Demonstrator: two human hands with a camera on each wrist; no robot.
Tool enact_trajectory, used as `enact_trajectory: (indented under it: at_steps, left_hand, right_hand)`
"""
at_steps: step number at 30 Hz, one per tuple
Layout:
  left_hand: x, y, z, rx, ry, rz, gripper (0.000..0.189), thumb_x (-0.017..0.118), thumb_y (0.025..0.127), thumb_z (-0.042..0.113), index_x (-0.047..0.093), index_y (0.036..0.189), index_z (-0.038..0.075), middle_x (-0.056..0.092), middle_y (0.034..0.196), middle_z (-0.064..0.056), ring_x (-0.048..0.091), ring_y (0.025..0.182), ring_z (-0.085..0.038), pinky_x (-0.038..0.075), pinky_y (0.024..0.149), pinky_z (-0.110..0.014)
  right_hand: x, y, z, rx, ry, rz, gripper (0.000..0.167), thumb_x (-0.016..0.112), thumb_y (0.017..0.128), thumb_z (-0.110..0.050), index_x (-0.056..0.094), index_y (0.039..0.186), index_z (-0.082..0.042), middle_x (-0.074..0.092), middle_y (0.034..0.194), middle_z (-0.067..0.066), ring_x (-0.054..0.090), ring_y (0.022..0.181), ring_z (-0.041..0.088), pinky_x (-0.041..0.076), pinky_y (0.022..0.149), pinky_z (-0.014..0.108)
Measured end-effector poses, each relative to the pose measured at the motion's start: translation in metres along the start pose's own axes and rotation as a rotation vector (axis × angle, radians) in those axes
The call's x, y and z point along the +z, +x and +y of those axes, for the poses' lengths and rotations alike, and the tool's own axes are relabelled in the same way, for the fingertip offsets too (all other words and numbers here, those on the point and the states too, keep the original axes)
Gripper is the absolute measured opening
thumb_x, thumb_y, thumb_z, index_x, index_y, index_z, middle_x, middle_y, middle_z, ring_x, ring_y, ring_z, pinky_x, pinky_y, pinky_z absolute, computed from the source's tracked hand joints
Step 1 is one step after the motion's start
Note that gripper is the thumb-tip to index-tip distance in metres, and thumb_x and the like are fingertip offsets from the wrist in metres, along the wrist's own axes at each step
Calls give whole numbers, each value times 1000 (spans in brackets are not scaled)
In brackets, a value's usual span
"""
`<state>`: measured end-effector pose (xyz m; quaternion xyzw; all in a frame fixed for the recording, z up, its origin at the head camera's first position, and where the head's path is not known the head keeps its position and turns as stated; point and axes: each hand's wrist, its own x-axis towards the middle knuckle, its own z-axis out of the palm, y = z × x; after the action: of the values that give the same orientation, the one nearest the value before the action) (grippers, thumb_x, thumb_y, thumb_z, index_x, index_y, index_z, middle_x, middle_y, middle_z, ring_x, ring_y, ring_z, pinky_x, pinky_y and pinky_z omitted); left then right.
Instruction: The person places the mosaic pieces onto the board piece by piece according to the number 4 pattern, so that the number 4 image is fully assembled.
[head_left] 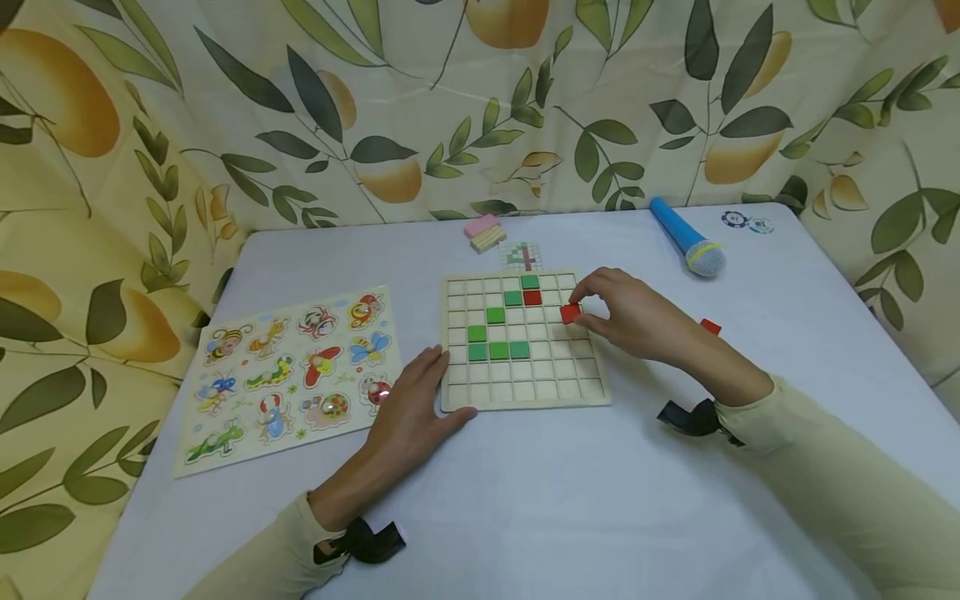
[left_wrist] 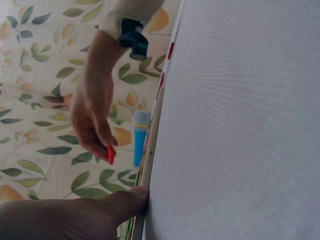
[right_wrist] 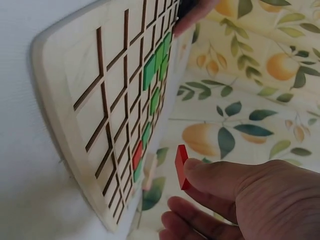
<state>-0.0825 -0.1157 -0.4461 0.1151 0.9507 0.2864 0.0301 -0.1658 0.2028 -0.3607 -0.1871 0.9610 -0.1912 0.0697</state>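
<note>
While the left hand (head_left: 408, 400) rests, fingers fairly straight, against the left edge of the wooden grid board (head_left: 498, 392), the right hand (head_left: 637, 318) pinches a square red tile (head_left: 570, 314) leftward of its palm, raised over the board near its right edge. Held roughly flat, the tile has no long axis.

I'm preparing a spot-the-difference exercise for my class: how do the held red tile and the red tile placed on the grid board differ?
The held tile is pinched in the right grip, off the grid board; the placed tile sits in one of its squares. The placed tile has green tiles beside it, whereas the held tile adjoins no other tile. Both are red and look square.
</note>
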Motion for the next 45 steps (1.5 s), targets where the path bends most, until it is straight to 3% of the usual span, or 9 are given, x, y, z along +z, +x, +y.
enact_trajectory:
  at_steps: [8,20,30,40,45]
  left_hand:
    - [3,3,2,8,-14,0,93,89,87,40,46,161,4,42,171,-13,39,160,-32,41,127,-52]
    - [3,3,-1,11,-17,-3,93,89,88,40,45,161,4,41,171,-12,38,161,-32,41,127,-51]
    - [3,4,-1,6,-13,-12,93,88,88,40,44,162,4,40,172,-12,37,161,-31,40,128,-50]
    - [0,4,-3,8,-10,-4,93,88,89,41,44,162,4,40,172,-12,37,162,-31,39,129,-50]
    - [-1,4,-4,-5,-21,-14,93,88,89,41,44,162,5,39,173,-12,36,162,-31,39,129,-51]
  right_hand:
    - [14,23,-4,24,27,-30,30,75,100,-14,70,127,-1,66,136,21,57,134,40,51,115,58]
    - [35,45,-6,43,33,-54,29,72,101,-13,69,126,2,66,132,21,58,126,37,54,110,54]
    - [42,51,-10,-21,-39,-27,27,74,99,-9,71,123,3,66,128,22,61,124,39,53,109,54]
    - [43,56,-9,-56,-38,6,17,79,95,-8,76,112,-5,68,121,20,59,112,38,50,95,51]
    - [42,54,-11,-45,-36,-2,23,78,96,-10,75,118,-4,67,123,21,60,114,39,52,97,53]
